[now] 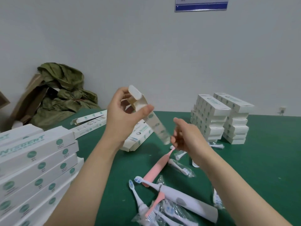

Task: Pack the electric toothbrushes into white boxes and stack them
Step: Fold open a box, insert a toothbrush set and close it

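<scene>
above table [260,160], left hand [125,115] grips open-ended box [156,126].

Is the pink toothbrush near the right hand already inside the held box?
No, that pink toothbrush lies out on the green table, while the left hand holds the open box raised above it.

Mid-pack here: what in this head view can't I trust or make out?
All in the head view:
1. White box in the left hand: lower end motion-blurred; contents unseen.
2. Right hand: blurred, so whether it pinches the box is unclear.
3. Wall notice: cut by top edge, text too small.
4. Toothbrushes: pile cut by bottom edge.
</scene>
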{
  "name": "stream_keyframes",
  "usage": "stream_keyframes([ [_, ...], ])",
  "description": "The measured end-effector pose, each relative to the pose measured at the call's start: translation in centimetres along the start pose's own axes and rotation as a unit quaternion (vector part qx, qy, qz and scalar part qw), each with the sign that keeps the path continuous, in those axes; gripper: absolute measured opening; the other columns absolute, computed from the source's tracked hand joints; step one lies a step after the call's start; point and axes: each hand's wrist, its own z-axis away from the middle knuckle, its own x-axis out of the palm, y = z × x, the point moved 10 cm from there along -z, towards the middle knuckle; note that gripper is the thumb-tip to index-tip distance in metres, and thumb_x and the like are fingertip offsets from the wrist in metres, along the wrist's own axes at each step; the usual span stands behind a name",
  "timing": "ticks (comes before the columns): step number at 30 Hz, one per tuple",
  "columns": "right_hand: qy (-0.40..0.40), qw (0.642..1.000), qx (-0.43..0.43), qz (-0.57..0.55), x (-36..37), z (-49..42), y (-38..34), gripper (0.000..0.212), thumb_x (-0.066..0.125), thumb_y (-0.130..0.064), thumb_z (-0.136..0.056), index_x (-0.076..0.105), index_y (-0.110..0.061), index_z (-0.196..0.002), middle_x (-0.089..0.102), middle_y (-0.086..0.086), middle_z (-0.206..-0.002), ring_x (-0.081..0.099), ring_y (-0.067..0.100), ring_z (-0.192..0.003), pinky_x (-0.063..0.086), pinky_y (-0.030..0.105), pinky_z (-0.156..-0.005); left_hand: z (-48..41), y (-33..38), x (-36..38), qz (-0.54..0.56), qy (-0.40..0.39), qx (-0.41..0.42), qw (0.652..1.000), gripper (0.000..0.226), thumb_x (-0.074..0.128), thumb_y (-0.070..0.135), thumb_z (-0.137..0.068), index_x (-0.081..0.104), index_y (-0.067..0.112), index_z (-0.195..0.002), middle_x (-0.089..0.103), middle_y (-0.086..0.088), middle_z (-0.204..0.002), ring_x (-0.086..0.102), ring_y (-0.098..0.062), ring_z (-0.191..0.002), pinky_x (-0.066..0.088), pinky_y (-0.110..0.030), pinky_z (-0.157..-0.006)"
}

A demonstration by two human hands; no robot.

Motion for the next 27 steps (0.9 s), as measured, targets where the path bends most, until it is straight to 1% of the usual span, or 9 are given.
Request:
stream_keyframes([
  [4,0.073,0.976,-0.199,0.058,-0.2,2.2,-4.9,0.027,0.051,-0.038,-0.090,0.057,-0.022,-0.071,0.060,-0.009,-0.061,0.054,0.011,-0.061,0.046,0.031,-0.064,1.3,1.2,3.7,-0.249,-0.072,0.074,0.963,0.042,0.085,0.013,-0.064,0.057,0.032,-0.090,0.041,0.011,-0.102,0.046,0.010,-0.090,0.032,-0.003,-0.083],
  [6,0.060,0.968,-0.239,0.040,0.7,3.2,-5.5,0.031,0.039,-0.049,-0.092,0.065,-0.035,-0.080,0.065,-0.016,-0.075,0.058,0.002,-0.073,0.047,0.021,-0.073,2.4,1.0,5.9,-0.260,-0.119,0.084,0.955,0.034,0.082,0.018,-0.066,0.061,0.024,-0.093,0.040,0.012,-0.101,0.044,0.015,-0.088,0.030,-0.002,-0.080],
  [8,0.050,0.969,-0.241,0.019,1.0,3.4,-5.6,0.041,0.029,-0.054,-0.091,0.066,-0.041,-0.081,0.070,-0.011,-0.089,0.062,0.005,-0.079,0.047,0.018,-0.072,2.8,0.7,6.7,-0.244,-0.133,0.083,0.957,0.031,0.080,0.022,-0.069,0.060,0.023,-0.093,0.040,0.013,-0.100,0.045,0.015,-0.087,0.032,-0.003,-0.078],
  [11,0.029,0.967,-0.252,0.018,1.6,3.6,-5.6,0.035,0.035,-0.035,-0.101,0.066,-0.039,-0.085,0.066,0.011,-0.101,0.061,0.017,-0.086,0.048,0.031,-0.077,2.7,0.0,6.6,-0.235,-0.161,0.063,0.956,0.026,0.072,0.025,-0.072,0.056,0.029,-0.092,0.041,0.010,-0.100,0.046,0.006,-0.084,0.034,-0.005,-0.075],
  [15,0.010,0.968,-0.249,0.012,2.2,3.2,-5.0,0.030,0.041,-0.021,-0.100,0.058,-0.045,-0.106,0.066,-0.014,-0.112,0.058,-0.004,-0.106,0.044,0.017,-0.089,2.7,-0.9,6.4,-0.226,-0.162,0.044,0.960,0.021,0.061,0.023,-0.069,0.055,0.028,-0.088,0.044,0.009,-0.098,0.047,-0.002,-0.076,0.037,-0.006,-0.070],
  [19,0.012,0.970,-0.239,0.043,2.8,2.7,-4.0,0.036,0.038,-0.026,-0.101,0.049,-0.041,-0.132,0.054,-0.037,-0.107,0.050,-0.023,-0.102,0.037,0.000,-0.084,3.0,-1.5,6.7,-0.243,-0.129,0.059,0.960,0.025,0.054,0.022,-0.072,0.057,0.012,-0.094,0.043,0.008,-0.097,0.047,0.004,-0.083,0.035,-0.006,-0.070],
  [23,0.024,0.964,-0.258,0.056,2.5,2.8,-4.6,0.035,0.036,-0.023,-0.102,0.047,-0.041,-0.129,0.055,-0.047,-0.090,0.049,-0.026,-0.096,0.037,-0.001,-0.083,3.4,-0.6,5.9,-0.213,-0.026,0.080,0.973,0.019,0.054,0.023,-0.078,0.047,0.016,-0.094,0.047,0.001,-0.092,0.046,-0.002,-0.084,0.035,-0.010,-0.072],
  [25,0.033,0.963,-0.263,0.054,2.2,3.0,-5.0,0.033,0.035,-0.023,-0.102,0.051,-0.038,-0.127,0.056,-0.047,-0.093,0.049,-0.024,-0.101,0.036,-0.001,-0.083,3.5,-0.2,5.4,-0.198,0.018,0.074,0.977,0.020,0.056,0.020,-0.076,0.044,0.018,-0.092,0.047,0.004,-0.090,0.046,-0.007,-0.083,0.036,-0.012,-0.072],
  [27,0.054,0.965,-0.254,0.045,1.5,2.8,-4.7,0.032,0.035,-0.023,-0.101,0.055,-0.035,-0.123,0.061,-0.032,-0.101,0.055,-0.011,-0.105,0.043,0.015,-0.094,3.5,-0.5,6.2,-0.209,-0.035,0.068,0.975,0.025,0.059,0.021,-0.072,0.046,0.026,-0.093,0.045,0.009,-0.095,0.046,0.001,-0.087,0.035,-0.008,-0.075],
])
